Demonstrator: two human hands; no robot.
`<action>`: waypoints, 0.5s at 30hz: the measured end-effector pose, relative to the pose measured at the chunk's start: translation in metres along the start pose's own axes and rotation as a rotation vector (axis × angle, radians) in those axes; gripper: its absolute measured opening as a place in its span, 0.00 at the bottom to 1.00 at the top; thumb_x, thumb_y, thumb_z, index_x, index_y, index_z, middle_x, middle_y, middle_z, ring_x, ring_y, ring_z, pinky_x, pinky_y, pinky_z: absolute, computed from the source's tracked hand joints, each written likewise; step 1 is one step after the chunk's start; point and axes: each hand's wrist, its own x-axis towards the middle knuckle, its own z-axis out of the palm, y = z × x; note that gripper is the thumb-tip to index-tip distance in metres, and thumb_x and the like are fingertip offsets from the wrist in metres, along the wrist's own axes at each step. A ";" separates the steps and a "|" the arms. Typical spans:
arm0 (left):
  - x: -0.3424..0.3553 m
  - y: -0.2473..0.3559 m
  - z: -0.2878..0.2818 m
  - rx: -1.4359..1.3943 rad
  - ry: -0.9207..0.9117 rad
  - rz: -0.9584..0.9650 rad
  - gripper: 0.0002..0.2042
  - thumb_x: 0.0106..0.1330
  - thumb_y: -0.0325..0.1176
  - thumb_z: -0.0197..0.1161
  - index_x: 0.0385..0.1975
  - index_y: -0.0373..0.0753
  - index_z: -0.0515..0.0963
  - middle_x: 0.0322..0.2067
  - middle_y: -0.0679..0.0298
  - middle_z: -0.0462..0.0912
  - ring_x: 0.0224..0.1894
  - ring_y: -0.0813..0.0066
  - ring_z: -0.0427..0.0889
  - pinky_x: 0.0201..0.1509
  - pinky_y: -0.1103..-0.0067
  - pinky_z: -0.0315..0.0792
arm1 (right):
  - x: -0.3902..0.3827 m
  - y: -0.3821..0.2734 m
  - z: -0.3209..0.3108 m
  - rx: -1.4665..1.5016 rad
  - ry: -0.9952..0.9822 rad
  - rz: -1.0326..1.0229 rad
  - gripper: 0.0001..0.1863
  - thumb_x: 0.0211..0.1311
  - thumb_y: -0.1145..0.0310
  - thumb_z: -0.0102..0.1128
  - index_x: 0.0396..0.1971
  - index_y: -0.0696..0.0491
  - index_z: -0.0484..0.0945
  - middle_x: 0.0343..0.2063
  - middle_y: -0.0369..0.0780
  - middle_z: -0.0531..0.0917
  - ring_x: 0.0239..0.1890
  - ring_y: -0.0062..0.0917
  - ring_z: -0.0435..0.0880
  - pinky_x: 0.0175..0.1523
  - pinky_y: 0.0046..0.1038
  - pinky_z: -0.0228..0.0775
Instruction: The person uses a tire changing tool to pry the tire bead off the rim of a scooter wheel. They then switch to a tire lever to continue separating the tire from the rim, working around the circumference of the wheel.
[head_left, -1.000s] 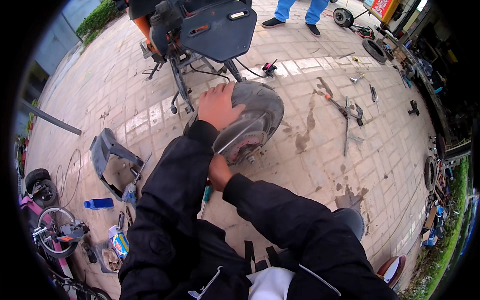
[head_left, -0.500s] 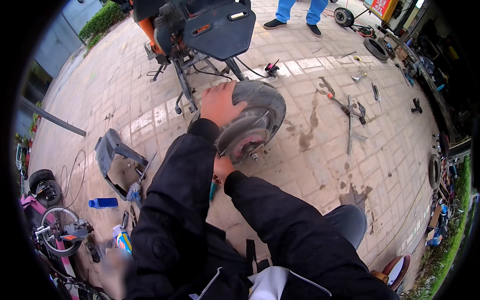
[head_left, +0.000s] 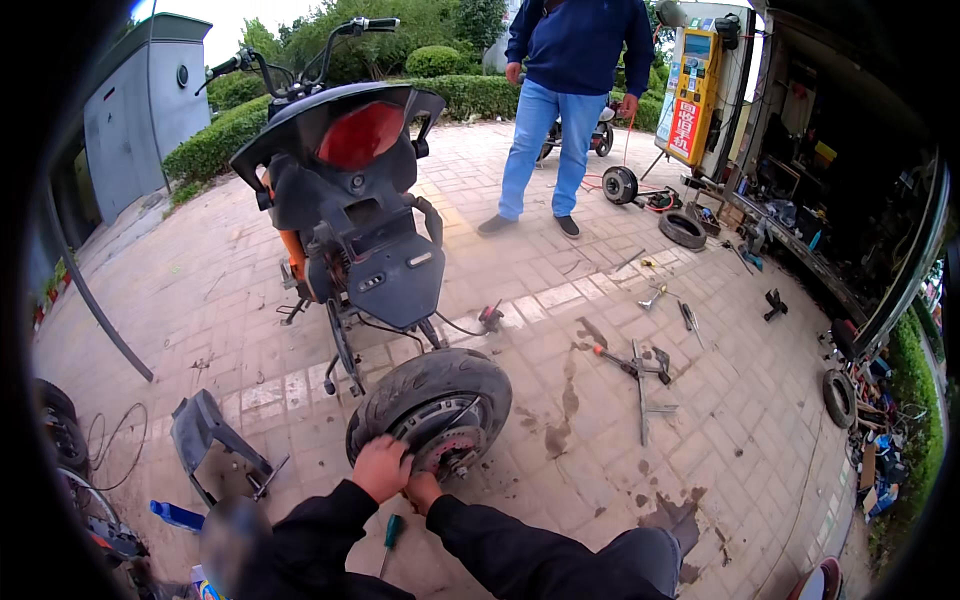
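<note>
A detached-looking black tyre (head_left: 385, 400) on a hub wheel with a pink-and-silver disc (head_left: 440, 450) lies tilted behind the dark scooter (head_left: 395, 285). A thin bar (head_left: 455, 416) crosses its rim. My left hand (head_left: 382, 465) is curled at the tyre's lower left edge; what it grips is hidden. My right hand (head_left: 422, 492) is close beside it, low at the rim, its fingers mostly hidden. A green-handled screwdriver (head_left: 392, 532) lies just below my hands.
A person (head_left: 570, 90) stands behind the scooter. Loose tools (head_left: 640, 395) lie at right, spare tyres (head_left: 683, 232) by the cluttered shop front (head_left: 800, 250). A plastic panel (head_left: 200, 440) lies left, near a leaning pole (head_left: 100, 310).
The view has tilted up, showing more of the scooter and standing person. My left hand has moved from the tyre's top down to its lower left edge, beside my right hand.
</note>
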 end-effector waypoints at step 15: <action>-0.040 -0.049 0.035 0.152 -0.296 -0.146 0.09 0.59 0.37 0.59 0.24 0.39 0.79 0.28 0.54 0.82 0.32 0.52 0.81 0.37 0.62 0.75 | -0.062 -0.127 -0.120 -0.428 -0.275 -0.317 0.19 0.61 0.48 0.57 0.33 0.50 0.80 0.20 0.32 0.77 0.17 0.18 0.74 0.23 0.22 0.68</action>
